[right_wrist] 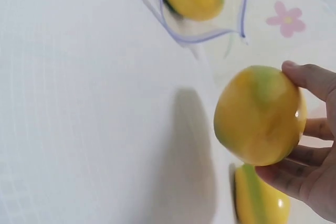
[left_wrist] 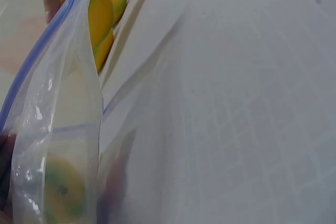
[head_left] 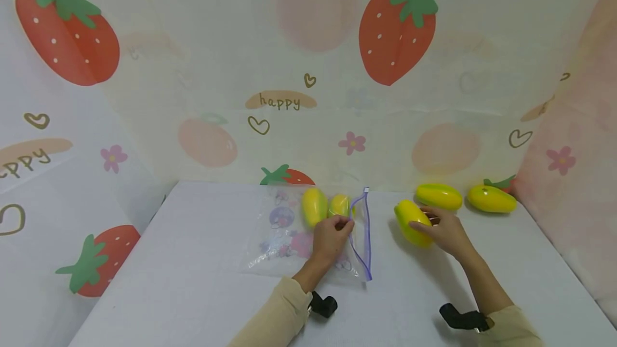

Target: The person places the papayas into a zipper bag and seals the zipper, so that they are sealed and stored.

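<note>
Pinching a clear bag [head_left: 289,256] by its open end with the left hand [head_left: 331,239], with 2 yellow-green fruits [head_left: 315,209] inside, toward 12 o'clock from that hand. Gripping another fruit [head_left: 409,221] above the desk [head_left: 193,293] with the right hand [head_left: 445,229], at 3 o'clock from the bag, with 2 loose fruits [head_left: 438,197] toward 2 o'clock.

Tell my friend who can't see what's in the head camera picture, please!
A person's right hand holds a yellow fruit above a white table, while the left hand grips the purple-edged opening of a clear bag with two similar fruits inside. Two loose fruits lie at the back right, before a strawberry-print backdrop.
</note>
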The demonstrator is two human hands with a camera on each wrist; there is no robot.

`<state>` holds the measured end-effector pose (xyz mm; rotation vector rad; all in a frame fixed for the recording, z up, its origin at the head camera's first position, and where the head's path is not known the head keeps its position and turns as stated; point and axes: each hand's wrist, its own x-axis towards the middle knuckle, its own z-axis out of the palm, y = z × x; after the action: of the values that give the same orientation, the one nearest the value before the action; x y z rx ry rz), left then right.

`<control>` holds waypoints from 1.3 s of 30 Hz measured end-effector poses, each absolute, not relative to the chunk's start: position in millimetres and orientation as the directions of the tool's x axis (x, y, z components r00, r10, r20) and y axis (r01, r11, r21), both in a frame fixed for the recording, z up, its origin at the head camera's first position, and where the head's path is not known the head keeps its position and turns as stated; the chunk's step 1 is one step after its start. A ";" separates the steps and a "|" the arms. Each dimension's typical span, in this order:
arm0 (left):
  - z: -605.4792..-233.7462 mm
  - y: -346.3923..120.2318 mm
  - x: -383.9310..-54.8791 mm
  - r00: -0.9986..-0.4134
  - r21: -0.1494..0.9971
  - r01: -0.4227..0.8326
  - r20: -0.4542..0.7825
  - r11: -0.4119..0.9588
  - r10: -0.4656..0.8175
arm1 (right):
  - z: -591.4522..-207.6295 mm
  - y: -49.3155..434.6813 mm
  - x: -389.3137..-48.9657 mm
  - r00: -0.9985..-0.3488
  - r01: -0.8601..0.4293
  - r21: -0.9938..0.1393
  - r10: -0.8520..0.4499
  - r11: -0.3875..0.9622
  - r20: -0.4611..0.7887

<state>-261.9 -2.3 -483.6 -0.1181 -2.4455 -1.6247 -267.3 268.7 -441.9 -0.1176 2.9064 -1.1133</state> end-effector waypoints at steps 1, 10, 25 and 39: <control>-483.1 -2.2 -261.7 -0.976 0.903 0.178 0.213 0.392 -0.047 | -442.1 266.7 -268.4 -0.996 -0.070 -0.672 -0.084 0.737 0.012; -481.9 -2.1 -260.7 -0.976 0.895 0.174 0.211 0.411 -0.048 | -446.5 247.3 -276.0 -0.997 -0.042 -0.732 -0.081 0.680 -0.018; -479.2 -1.9 -260.3 -0.975 0.900 0.183 0.217 0.396 -0.041 | -453.0 216.2 -283.2 -0.994 -0.061 -0.765 -0.112 0.641 -0.015; -477.5 -1.4 -261.4 -0.974 0.892 0.189 0.223 0.410 -0.037 | -457.7 193.7 -284.0 -0.996 -0.025 -0.788 -0.085 0.615 -0.034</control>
<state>-261.4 -1.4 -477.5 -0.1345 -2.4571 -1.5961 -284.0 193.7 -457.7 -0.0942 2.7609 -1.3467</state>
